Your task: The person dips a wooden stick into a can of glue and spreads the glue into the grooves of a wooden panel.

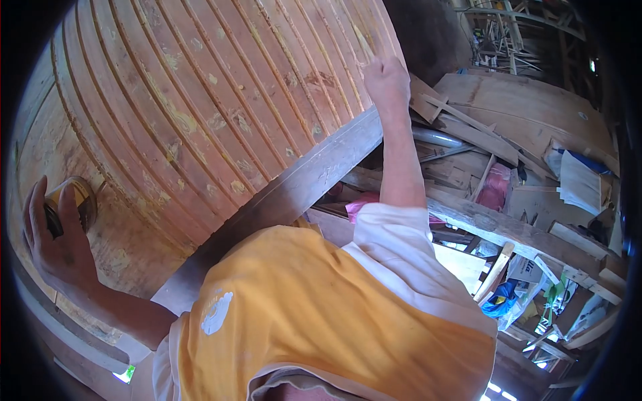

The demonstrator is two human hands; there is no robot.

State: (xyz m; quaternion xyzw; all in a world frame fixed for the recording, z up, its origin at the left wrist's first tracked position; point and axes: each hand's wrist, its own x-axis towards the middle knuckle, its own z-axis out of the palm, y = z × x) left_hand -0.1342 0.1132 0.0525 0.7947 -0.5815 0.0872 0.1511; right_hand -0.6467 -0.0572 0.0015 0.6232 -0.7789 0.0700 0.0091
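My left hand [63, 250] is at the far left, its fingers wrapped round a round tin [83, 197] with a yellowish side and something dark at its near edge. What is inside the tin cannot be made out. High on the right, my right hand [388, 83] is closed on a thin pale tool [364, 44], which points up along the planks; its kind is not clear. Both hands are close to a curved wooden boat hull [194, 127]. Its planks are divided by long orange-brown seams, with yellowish filler patches scattered over them.
A grey beam [321, 160] runs along the hull's edge, close to my body. To the right lie stacked boards [475, 137], a pink bag [495, 187], white papers [580, 184] and a blue plastic bag [500, 301]. A second curved wooden surface [528, 100] stands behind them.
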